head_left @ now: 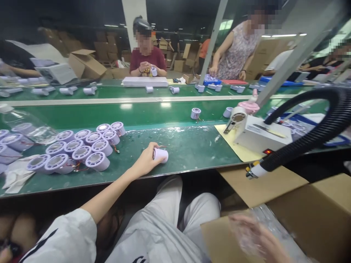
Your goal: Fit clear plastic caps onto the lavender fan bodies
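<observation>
Lilac cylinder (161,155) clamped in left hand (146,160) fingers; blurred right hand (251,233), grip unclear, over carton (315,215).

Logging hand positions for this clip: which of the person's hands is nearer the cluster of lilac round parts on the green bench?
Left. The left hand rests on the bench just right of the cluster, holding a lilac part. The right hand is low, over the cardboard box.

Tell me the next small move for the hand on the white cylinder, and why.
Probably lift the white cylinder off the green table: the left hand already grips it, apart from the cluster of similar parts. The right hand, blurred, is down in the cardboard box.
</observation>
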A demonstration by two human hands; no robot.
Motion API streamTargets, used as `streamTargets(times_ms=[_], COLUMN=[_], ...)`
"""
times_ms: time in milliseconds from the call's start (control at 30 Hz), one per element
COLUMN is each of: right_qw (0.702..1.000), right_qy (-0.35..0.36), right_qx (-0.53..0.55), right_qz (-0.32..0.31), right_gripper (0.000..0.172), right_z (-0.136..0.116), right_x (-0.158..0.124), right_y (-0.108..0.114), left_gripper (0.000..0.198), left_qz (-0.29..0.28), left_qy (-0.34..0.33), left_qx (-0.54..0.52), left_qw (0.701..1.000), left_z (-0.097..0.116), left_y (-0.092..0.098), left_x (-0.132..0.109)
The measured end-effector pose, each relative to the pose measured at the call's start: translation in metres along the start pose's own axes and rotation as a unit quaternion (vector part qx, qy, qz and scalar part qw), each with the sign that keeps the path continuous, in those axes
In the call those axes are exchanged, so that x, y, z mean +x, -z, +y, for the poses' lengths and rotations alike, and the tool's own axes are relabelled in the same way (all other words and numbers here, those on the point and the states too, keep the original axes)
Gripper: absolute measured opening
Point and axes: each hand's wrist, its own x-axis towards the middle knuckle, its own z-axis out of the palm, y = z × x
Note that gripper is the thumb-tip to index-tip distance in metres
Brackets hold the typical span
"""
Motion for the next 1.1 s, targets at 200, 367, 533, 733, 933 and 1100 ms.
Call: streamTargets(times_ms=[200,367,533,733,933,1100], right_qw=[0.956,0.887,0.911,0.908,0.918,0.953], right_qy=[0.186,0.228,0.183,0.204,0.116,0.080], right_qx=[-0.225,-0.377,-0.349,-0.356,-0.374,-0.291], right_qz=[0.035,0.136,0.123,0.080,0.068,0.005], right_gripper=[0.049,0.050,0.045,0.047,0.049,0.019], right_z=[-0.066,-0.082,-0.077,-0.059,-0.068,-0.071], right_x=[0.017,0.034,0.026,0.007,0.020,0.027], right_y=[-0.055,-0.070,-0.052,-0.058,-0.064,-0.056], left_gripper=[0.047,0.036,0.023,0.057,0.038,0.018], left_qz=[-0.229,-0.421,-0.439,-0.399,-0.545,-0.385], left_qy=[0.149,0.274,0.346,0.449,0.227,-0.119], left_qx=[-0.209,-0.269,-0.334,-0.336,-0.140,0.153], left_qw=[0.939,0.822,0.759,0.725,0.795,0.903], left_z=[0.004,0.008,0.014,0.006,0.015,0.030], left_y=[-0.058,-0.098,-0.108,-0.113,-0.117,-0.108], left_x=[-0.020,-0.040,-0.033,-0.030,-0.040,-0.050])
